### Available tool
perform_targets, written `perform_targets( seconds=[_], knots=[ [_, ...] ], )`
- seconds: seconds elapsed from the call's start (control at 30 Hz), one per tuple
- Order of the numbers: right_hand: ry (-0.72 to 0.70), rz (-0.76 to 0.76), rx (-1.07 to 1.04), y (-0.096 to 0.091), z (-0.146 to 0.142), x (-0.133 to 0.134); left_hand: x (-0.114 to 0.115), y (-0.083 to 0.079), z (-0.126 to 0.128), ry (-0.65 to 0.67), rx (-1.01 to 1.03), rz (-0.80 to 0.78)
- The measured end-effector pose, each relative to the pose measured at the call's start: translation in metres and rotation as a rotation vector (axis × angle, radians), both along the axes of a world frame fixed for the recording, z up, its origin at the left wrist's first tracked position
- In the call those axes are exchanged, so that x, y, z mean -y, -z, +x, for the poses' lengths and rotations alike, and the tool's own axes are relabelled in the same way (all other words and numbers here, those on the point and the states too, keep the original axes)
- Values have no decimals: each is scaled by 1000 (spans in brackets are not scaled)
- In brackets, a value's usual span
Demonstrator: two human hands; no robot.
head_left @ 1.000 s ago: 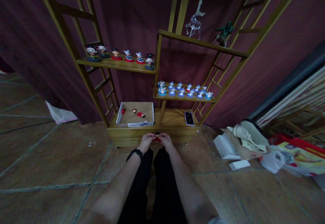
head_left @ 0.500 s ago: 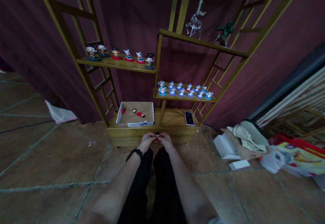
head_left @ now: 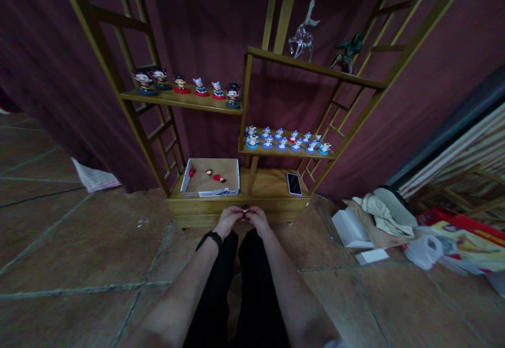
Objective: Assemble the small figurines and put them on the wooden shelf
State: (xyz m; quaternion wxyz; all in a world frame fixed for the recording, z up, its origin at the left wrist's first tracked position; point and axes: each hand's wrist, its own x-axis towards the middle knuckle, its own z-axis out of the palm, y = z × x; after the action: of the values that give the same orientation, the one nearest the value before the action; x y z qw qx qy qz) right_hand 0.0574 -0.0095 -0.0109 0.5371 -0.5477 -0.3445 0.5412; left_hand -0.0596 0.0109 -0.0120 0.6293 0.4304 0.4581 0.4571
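My left hand [head_left: 228, 219] and my right hand [head_left: 258, 218] meet in front of a low wooden shelf unit [head_left: 221, 206]. Both pinch a small figurine [head_left: 245, 209] with a dark top and red part between the fingertips. A black band sits on my left wrist [head_left: 210, 237]. Just beyond, a shallow white box [head_left: 211, 177] on the bottom shelf holds a few small red and dark pieces. A row of blue-based figurines [head_left: 286, 140] fills the middle shelf. Larger dolls on red and dark bases [head_left: 185, 87] line the left shelf.
A phone [head_left: 294, 184] lies on the bottom shelf to the right. A glass deer [head_left: 302, 35] and a green figure [head_left: 347, 50] stand on the top shelf. White boxes, cloth and bags [head_left: 394, 227] clutter the tiled floor at right. A dark red curtain hangs behind.
The hands stay together in the same spot. The small figurine turns slightly between the fingers, its red part showing, hidden, then showing again.
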Motion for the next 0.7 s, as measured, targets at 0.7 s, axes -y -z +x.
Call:
perform_targets(
  seconds=[0.7],
  knots=[
    [-5,-12,-10,18,4,-7,-6,11,-1,-21,23,-56]
  ],
)
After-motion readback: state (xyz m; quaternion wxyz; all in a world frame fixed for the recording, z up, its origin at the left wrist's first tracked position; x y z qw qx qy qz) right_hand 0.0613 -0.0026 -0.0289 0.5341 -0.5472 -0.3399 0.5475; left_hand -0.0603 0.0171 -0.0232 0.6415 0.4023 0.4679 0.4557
